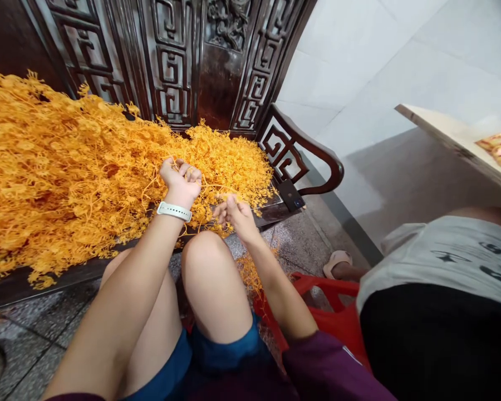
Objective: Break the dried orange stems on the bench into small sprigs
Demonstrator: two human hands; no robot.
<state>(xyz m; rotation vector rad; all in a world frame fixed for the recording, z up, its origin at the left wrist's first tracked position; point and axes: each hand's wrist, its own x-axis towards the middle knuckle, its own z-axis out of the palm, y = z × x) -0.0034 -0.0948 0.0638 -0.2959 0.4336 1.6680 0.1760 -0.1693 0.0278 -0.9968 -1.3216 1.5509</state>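
Note:
A large heap of orange artificial foliage (87, 161), branching plastic sprigs on thin stems, spreads along a dark wooden bench. Over its front part, my left hand (181, 177) has its fingers curled closed, with bits of orange stem showing at them. A pale watch strap (174, 211) circles that wrist. Lower and to the right, my right hand (236, 216) pinches an orange sprig between thumb and fingers. Thin stems pass between the two hands, but which sprig they belong to is hard to tell.
The bench's carved back (219, 83) and curved armrest (317, 150) stand behind. A phone (291, 195) lies at the bench's right end. Orange scraps (250, 273) are below, beside a red plastic stool (338, 320). Another person (438, 267) sits close on my right, near a board (451, 133).

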